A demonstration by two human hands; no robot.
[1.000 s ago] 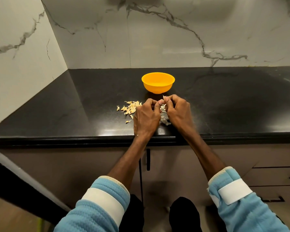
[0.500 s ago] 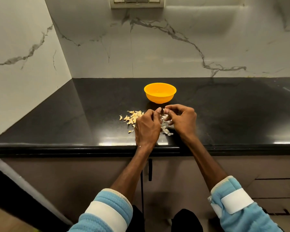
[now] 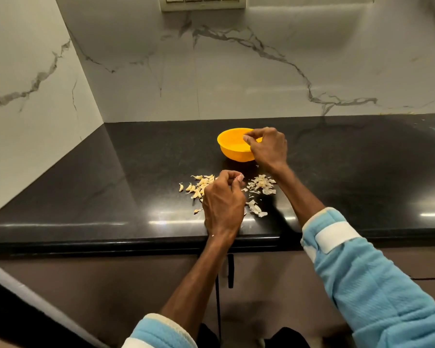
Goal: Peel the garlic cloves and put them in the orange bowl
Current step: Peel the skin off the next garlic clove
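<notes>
The orange bowl (image 3: pixel 232 153) stands on the black countertop (image 3: pixel 136 177), past the garlic. My right hand (image 3: pixel 268 146) hovers over the bowl's right rim with thumb and fingertips pinched together; the garlic clove they hold is mostly hidden. My left hand (image 3: pixel 222 204) stays near the counter's front edge with its fingers curled, pinching a small pale scrap of garlic skin at the fingertips. Several unpeeled garlic cloves (image 3: pixel 196 187) lie just left of that hand. Loose garlic skins (image 3: pixel 261 185) are scattered to its right, below the bowl.
Marble walls meet in a corner at the back left. A switch plate (image 3: pixel 201 2) sits high on the back wall. Cabinet doors with a dark handle (image 3: pixel 230 271) run under the counter edge. Bare black counter stretches to the left and right of the garlic.
My right hand has left the left hand and risen forward to the bowl. The left hand stays by the cloves. The camera has tilted up, showing more wall.
</notes>
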